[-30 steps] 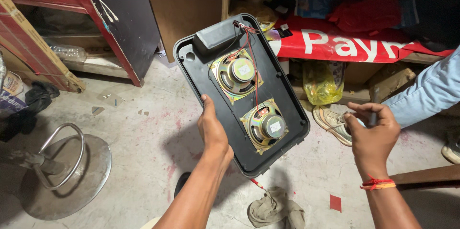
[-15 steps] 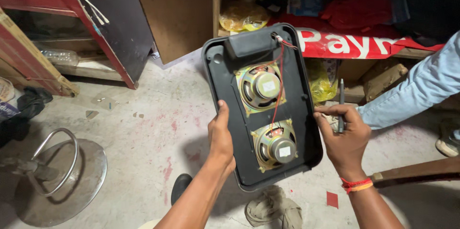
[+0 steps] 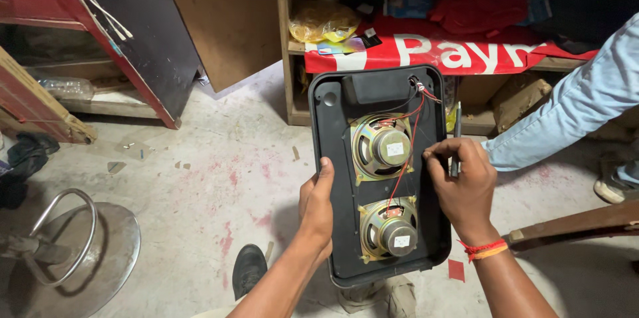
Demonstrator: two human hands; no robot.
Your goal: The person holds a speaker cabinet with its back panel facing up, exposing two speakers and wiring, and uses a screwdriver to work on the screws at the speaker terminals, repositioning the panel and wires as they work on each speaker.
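Both hands steady a black plastic speaker panel (image 3: 379, 178) held upright above a concrete floor (image 3: 200, 178), its inner side turned toward the camera. Left hand (image 3: 317, 206) clamps the panel's left edge, thumb pressed on the inner face and fingers wrapped behind. Right hand (image 3: 462, 188) meets the right edge, fingers curled around a slim screwdriver (image 3: 456, 141) whose shaft points upward just beside the panel. Two round speaker drivers sit one above the other in the panel: the upper driver (image 3: 383, 147) and the lower driver (image 3: 389, 230), each with a grey magnet at its centre. Red and black wires (image 3: 406, 151) run down from the top right corner, past the upper driver to the lower one. A red and orange thread band (image 3: 484, 249) circles the right wrist. Behind the panel stands a wooden shelf unit (image 3: 293, 71) draped with a red cloth banner (image 3: 439, 51) and stacked with bags. At right, another person's light blue sleeve (image 3: 572, 111) reaches in. A dark shoe (image 3: 249, 268) rests on the floor below the left forearm, and a chrome stool base (image 3: 66, 251) sits at lower left.
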